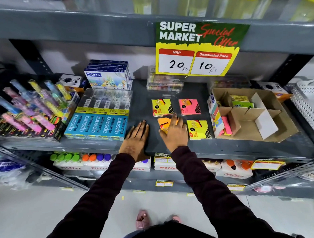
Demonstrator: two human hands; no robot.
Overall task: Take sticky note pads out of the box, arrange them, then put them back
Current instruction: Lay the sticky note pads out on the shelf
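Observation:
Several sticky note pads lie in a grid on the grey shelf (139,101): a yellow pad (162,107) at the back left, a pink pad (189,107) at the back right, an orange pad (164,124) at the front left and a yellow pad (198,129) at the front right. My right hand (174,132) lies flat on the orange pad, fingers spread, covering most of it. My left hand (136,138) rests flat on the bare shelf to the left, holding nothing. The open cardboard box (248,114) on the right holds more pads, pink and green ones.
Blue Apsara pencil boxes (97,124) stand left of my left hand, with highlighters (29,112) further left. Clear cases (164,83) and Doms boxes (108,74) sit at the back. A price sign (197,49) hangs from the shelf above. Bottles fill the shelf below.

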